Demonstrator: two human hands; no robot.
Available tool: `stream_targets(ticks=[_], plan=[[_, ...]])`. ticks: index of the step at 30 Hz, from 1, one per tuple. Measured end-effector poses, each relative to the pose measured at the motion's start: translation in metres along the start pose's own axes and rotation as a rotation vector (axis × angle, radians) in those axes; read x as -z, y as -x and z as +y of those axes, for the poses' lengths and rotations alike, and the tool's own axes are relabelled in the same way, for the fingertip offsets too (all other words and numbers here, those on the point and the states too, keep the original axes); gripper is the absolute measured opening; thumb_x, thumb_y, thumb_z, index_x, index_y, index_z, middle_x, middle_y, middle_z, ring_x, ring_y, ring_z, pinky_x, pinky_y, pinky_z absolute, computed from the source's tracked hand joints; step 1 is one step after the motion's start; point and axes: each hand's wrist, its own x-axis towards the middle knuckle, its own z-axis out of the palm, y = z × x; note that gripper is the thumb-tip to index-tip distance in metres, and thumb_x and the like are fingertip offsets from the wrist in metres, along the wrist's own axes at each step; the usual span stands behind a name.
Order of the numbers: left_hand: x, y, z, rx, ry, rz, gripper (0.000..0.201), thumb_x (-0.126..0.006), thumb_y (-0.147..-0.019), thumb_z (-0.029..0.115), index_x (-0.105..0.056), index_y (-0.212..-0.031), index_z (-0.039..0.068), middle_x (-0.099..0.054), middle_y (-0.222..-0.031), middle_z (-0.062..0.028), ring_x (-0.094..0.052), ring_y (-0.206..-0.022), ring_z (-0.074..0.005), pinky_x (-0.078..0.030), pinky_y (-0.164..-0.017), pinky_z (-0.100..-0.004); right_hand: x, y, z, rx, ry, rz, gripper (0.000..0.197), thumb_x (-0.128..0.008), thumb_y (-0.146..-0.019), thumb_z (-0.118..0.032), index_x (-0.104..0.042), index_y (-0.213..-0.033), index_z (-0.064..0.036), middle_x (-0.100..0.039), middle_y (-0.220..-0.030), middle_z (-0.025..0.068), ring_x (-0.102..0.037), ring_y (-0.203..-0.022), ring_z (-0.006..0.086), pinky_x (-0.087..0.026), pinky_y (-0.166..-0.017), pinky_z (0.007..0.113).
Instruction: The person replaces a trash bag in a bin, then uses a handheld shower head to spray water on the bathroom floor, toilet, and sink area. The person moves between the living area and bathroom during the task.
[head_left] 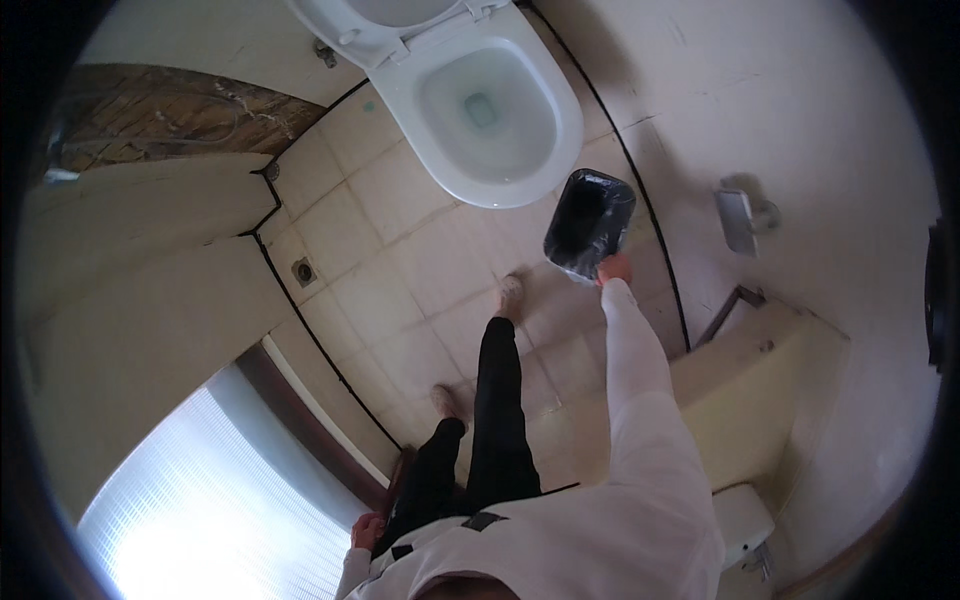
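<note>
Being grasped at its near edge by the right hand [617, 268], a small black bin [612, 232] is held just ahead of that hand and slightly to its left. The fingers are closed over the rim, and the arm is stretched out in a white sleeve [638, 375]. The bin's mouth is shaped as a rounded rectangle, longer than it is wide, and is turned up toward the view. A glossy, creased plastic liner is seen inside, with pale streaks of light caught on its folds; at the corner beside the hand, a lighter, crumpled edge of plastic is shown. The inside is sunk in shadow, so what is contained cannot be told, nor can it be told whether the base is rested on the tiled floor [385, 215] or lifted.

Beyond the bin, ahead and to the left of the right hand, a white toilet [568, 140] is placed with its lid raised, its front rim just beside the bin. To the right of the hand, a metal bracket [737, 222] is fixed to the wall. The left hand [367, 530] is kept well apart, low beside the black trousers [505, 420], its fingers partly curled; whether anything is held there cannot be told.
</note>
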Motion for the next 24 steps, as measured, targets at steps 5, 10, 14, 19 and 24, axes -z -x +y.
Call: stream_targets(ticks=[5, 10, 14, 19, 24], plan=[[-0.009, 0.008, 0.048, 0.279, 0.269, 0.043, 0.028, -0.045, -0.078, 0.013, -0.047, -0.105, 0.003, -0.056, -0.083, -0.0114, -0.057, -0.056, -0.0192, -0.047, -0.045, -0.0274, 0.028, -0.016, -0.039, -0.018, 0.260, 0.253, 0.022, -0.049, -0.072, -0.020, -0.054, -0.078, 0.0008, -0.057, -0.076, 0.0193, -0.057, -0.074, 0.0329, -0.045, -0.064, 0.042], [0.001, -0.001, 0.049, 0.199, 0.238, 0.022, 0.025, -0.044, -0.082, 0.014, -0.046, -0.104, 0.002, -0.055, -0.083, -0.0143, -0.057, -0.058, -0.0216, -0.049, -0.049, -0.0312, 0.027, -0.049, 0.013, 0.052, 0.604, 0.051, 0.024, -0.050, -0.071, -0.021, -0.056, -0.082, -0.0009, -0.057, -0.083, 0.0183, -0.054, -0.082, 0.0332, -0.042, -0.072, 0.042], [0.015, -0.025, 0.070, 0.109, 0.346, 0.014, 0.020, -0.048, -0.079, 0.009, -0.053, -0.097, 0.002, -0.055, -0.073, -0.0066, -0.050, -0.055, -0.0120, -0.041, -0.043, -0.0217, 0.050, -0.070, 0.070, 0.040, 0.903, -0.041, 0.032, -0.046, -0.074, -0.028, -0.059, -0.085, -0.0018, -0.056, -0.091, 0.0180, -0.054, -0.084, 0.0294, -0.041, -0.073, 0.038], [0.006, -0.035, 0.048, -0.043, 0.465, 0.025, 0.019, -0.049, -0.078, 0.010, -0.054, -0.095, 0.003, -0.057, -0.075, -0.0059, -0.052, -0.062, -0.0123, -0.042, -0.053, -0.0220, 0.057, 0.009, -0.019, 0.097, 0.331, 0.326, 0.031, -0.043, -0.074, -0.024, -0.053, -0.085, 0.0033, -0.057, -0.083, 0.0209, -0.053, -0.077, 0.0386, -0.042, -0.071, 0.042], [0.019, -0.102, 0.018, -0.604, -0.713, 0.047, 0.023, -0.047, -0.077, 0.023, -0.059, -0.093, 0.011, -0.060, -0.083, -0.0049, -0.056, -0.074, -0.0162, -0.044, -0.067, -0.0289, 0.031, 0.090, -0.089, 0.893, 1.061, 0.386, 0.019, -0.048, -0.074, -0.021, -0.054, -0.070, -0.0032, -0.056, -0.073, 0.0136, -0.054, -0.069, 0.0293, -0.042, -0.059, 0.040]])
